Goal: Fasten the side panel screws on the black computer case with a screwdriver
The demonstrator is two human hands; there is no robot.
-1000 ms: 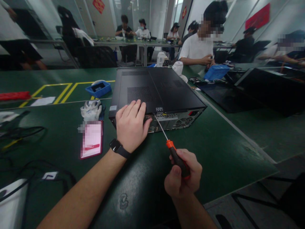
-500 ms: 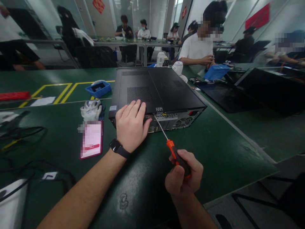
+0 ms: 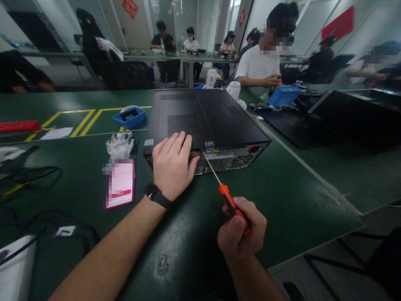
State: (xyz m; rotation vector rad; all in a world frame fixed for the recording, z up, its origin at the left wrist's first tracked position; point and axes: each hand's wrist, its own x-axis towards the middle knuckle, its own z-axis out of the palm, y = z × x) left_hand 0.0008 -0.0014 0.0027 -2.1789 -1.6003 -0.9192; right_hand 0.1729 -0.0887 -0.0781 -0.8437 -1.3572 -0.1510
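Nr worktop's front edge, R hand, curled, is gripping screwdriver, L hand lying outstretched on PC case.

Clock directions run from the centre of view. Wearer's hands: two, left hand at eight, right hand at five. Screwdriver: one, at five. Computer case: one, at centre. Wristwatch: one, at eight. Pink-edged flat panel: one, at eight. Red wall hangings: three, at eleven, one and two.
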